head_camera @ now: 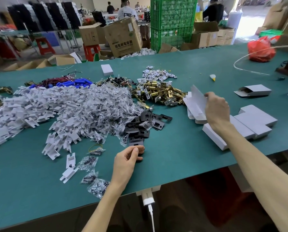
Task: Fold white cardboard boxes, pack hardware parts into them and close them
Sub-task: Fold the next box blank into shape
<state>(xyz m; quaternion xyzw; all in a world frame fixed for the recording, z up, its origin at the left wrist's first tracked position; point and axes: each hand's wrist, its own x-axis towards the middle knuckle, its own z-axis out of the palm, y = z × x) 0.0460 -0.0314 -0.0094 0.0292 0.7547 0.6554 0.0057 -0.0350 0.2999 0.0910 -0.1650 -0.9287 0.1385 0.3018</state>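
Evidently the right hand [217,108] pinches a flat white cardboard box blank [196,99], tilted upward, well right of the left hand [127,159] gripping a black metal plate [136,143].

One lifted box blank [196,99], one open white box [253,90] — one glue bottle [212,77], one red bag [260,49].

Bright, even daylight; the doorway [250,25] at 1 o'clock is blown out. Edges bow, and the background is soft.
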